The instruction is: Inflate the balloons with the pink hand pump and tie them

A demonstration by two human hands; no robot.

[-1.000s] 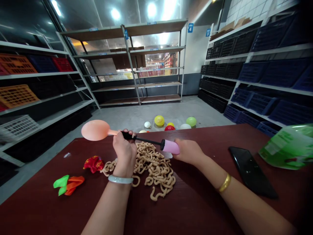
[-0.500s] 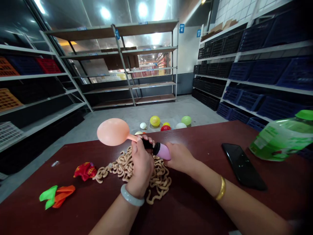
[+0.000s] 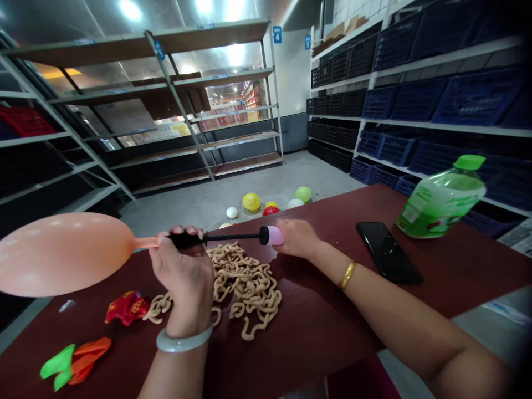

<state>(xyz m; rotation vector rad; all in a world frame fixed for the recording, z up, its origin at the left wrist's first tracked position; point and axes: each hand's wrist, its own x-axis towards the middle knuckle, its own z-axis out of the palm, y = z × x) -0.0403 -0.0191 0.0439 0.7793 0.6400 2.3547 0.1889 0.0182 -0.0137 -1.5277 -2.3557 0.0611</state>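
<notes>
Your left hand [image 3: 183, 269] clamps the peach balloon [image 3: 62, 252] onto the nozzle, your right hand [image 3: 297, 237] grips the hand pump [image 3: 272, 235]: drive straight, even strokes.

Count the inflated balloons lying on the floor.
6, clustered past the table: white, large yellow, small yellow, red, pale, green. A seventh seems to peek over the table edge; more may hide behind it.
</notes>
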